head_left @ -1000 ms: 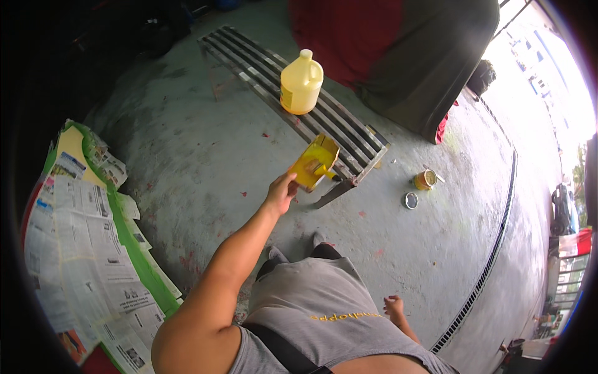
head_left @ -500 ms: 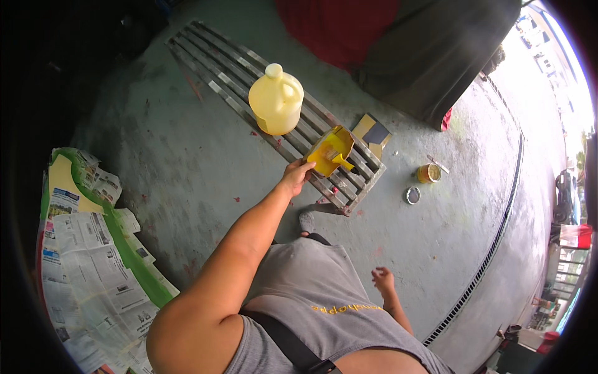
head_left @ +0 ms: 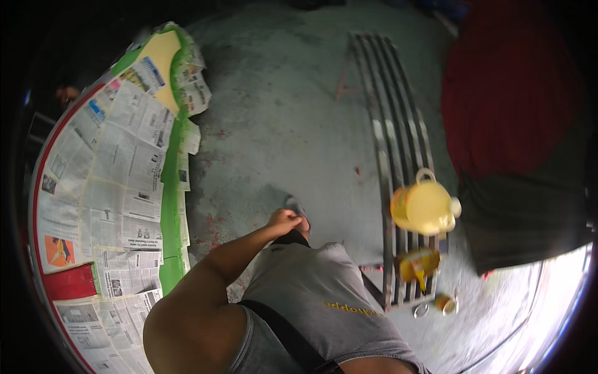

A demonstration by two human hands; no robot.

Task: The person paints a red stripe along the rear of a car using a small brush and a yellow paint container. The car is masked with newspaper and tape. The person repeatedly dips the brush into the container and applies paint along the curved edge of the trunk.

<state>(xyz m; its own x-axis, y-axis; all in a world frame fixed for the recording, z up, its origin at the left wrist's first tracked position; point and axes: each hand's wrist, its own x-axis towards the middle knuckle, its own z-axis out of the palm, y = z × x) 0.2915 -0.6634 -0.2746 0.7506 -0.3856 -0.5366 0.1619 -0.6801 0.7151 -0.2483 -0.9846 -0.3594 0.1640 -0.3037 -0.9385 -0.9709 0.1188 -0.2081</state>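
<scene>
My left hand (head_left: 284,219) is in front of my body above the floor, near my foot, with its fingers curled in and nothing visible in them. My right hand is out of view. To the right, on a slatted metal bench (head_left: 391,142), stands a pale yellow jug (head_left: 420,209) with a handle and a light cap. Closer to me on the same bench lies a yellow tray (head_left: 411,265), a yellow-handled tool (head_left: 422,280) resting in it. Neither hand touches them.
A large curved panel masked with newspaper (head_left: 118,181) and green tape (head_left: 171,206) takes up the left side. Dark red cloth (head_left: 511,93) and dark grey cloth (head_left: 529,212) hang at right. An open can (head_left: 445,303) and a round lid (head_left: 422,310) sit beside the bench end.
My left hand has let go of the yellow tray, which stays on the bench. My view has swung left toward the newspapered panel, and my right hand has left the picture.
</scene>
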